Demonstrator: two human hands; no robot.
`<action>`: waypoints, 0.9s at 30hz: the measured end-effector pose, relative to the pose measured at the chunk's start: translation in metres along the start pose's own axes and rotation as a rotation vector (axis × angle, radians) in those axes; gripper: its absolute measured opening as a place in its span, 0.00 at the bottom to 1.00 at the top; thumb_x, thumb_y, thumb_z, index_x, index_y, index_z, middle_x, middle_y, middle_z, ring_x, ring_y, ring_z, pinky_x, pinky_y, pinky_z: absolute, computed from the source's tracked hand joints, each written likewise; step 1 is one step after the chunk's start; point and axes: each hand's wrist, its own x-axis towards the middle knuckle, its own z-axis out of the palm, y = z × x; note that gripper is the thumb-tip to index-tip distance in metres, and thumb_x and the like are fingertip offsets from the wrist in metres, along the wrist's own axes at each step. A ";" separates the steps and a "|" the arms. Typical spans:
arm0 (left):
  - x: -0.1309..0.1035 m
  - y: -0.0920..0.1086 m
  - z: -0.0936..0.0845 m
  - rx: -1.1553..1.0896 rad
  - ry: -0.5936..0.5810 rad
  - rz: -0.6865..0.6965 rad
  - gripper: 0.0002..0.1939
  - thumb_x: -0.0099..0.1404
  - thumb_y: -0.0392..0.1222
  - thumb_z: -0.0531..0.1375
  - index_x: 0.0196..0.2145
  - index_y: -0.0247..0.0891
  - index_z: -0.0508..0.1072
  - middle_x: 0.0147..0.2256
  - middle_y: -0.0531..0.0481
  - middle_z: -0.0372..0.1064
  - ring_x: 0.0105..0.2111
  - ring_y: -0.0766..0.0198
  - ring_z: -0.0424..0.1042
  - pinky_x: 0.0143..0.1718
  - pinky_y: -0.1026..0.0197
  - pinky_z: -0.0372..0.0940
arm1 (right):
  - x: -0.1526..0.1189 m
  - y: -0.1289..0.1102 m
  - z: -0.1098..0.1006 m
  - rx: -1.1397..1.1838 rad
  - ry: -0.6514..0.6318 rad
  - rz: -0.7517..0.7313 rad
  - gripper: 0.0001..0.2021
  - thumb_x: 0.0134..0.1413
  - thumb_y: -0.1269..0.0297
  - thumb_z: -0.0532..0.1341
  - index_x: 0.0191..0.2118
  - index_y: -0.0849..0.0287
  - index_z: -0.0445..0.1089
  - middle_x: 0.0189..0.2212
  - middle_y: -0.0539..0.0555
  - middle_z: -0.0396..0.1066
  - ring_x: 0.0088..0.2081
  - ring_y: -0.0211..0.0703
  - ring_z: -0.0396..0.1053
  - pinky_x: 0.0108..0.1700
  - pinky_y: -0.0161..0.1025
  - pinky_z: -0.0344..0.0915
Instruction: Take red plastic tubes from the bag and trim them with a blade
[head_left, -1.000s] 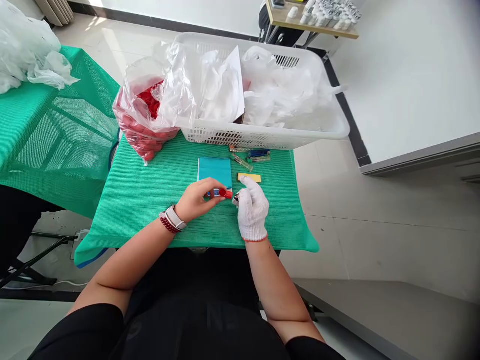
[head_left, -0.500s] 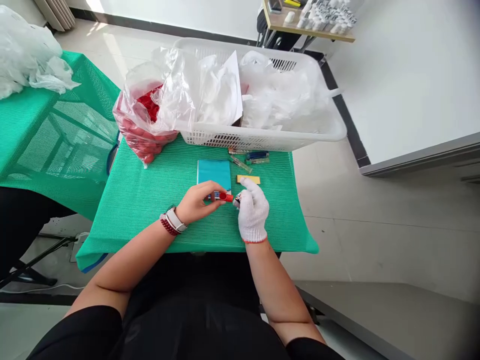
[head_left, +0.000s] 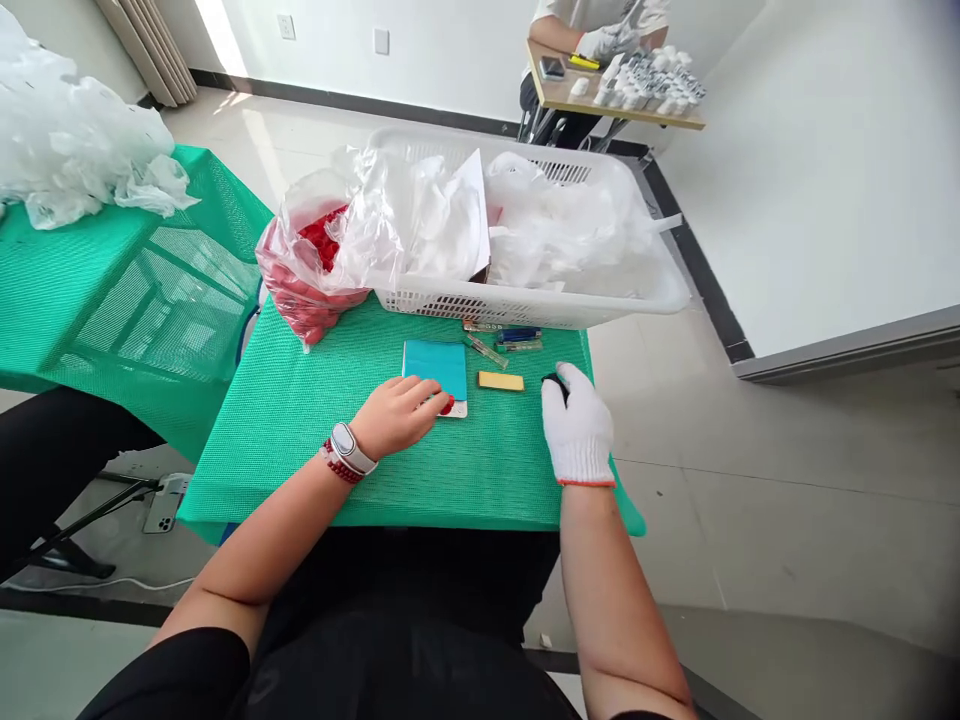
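My bare left hand (head_left: 401, 412) rests over the lower left of a blue pad (head_left: 435, 368), its fingers bent around a small red piece (head_left: 448, 405); most of that piece is hidden under the fingertips. A white strip of the pad's lower edge shows beside it. My right hand (head_left: 577, 420), in a white knitted glove, is closed at the table's right side on a small black object (head_left: 555, 384), largely covered by the glove. Between the hands lies a yellow block (head_left: 500, 381). Behind it are several slim clear and blue stick-like items (head_left: 517, 335).
A white plastic basket (head_left: 525, 300) full of clear bags stands at the back of the green-covered table (head_left: 315, 490). A bag of red pieces (head_left: 311, 300) leans at its left. Beyond, a person in white gloves sits at a wooden table (head_left: 547, 93) with many white pieces.
My right hand has moved right, away from my left hand, with a black object now showing in it. My left hand has lowered the red piece onto the pad. The view has tilted up.
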 end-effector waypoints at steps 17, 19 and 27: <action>0.009 -0.015 -0.001 0.194 -0.082 0.179 0.03 0.72 0.33 0.55 0.41 0.36 0.69 0.37 0.48 0.74 0.31 0.65 0.68 0.29 0.60 0.59 | -0.001 0.024 0.017 -0.045 0.241 -0.333 0.14 0.62 0.62 0.56 0.45 0.59 0.77 0.45 0.58 0.78 0.49 0.49 0.73 0.53 0.46 0.68; 0.009 -0.013 -0.001 0.197 -0.086 0.190 0.04 0.72 0.32 0.55 0.41 0.36 0.68 0.38 0.48 0.74 0.31 0.65 0.68 0.29 0.60 0.59 | 0.000 0.024 0.018 -0.048 0.268 -0.367 0.13 0.61 0.62 0.57 0.45 0.59 0.77 0.45 0.58 0.77 0.49 0.50 0.73 0.54 0.46 0.68; 0.008 -0.009 0.001 0.142 -0.106 0.174 0.07 0.71 0.31 0.55 0.45 0.38 0.67 0.37 0.49 0.73 0.31 0.65 0.68 0.29 0.60 0.61 | 0.001 0.020 0.017 -0.086 0.242 -0.417 0.13 0.61 0.63 0.56 0.44 0.59 0.76 0.45 0.60 0.77 0.50 0.51 0.72 0.55 0.49 0.67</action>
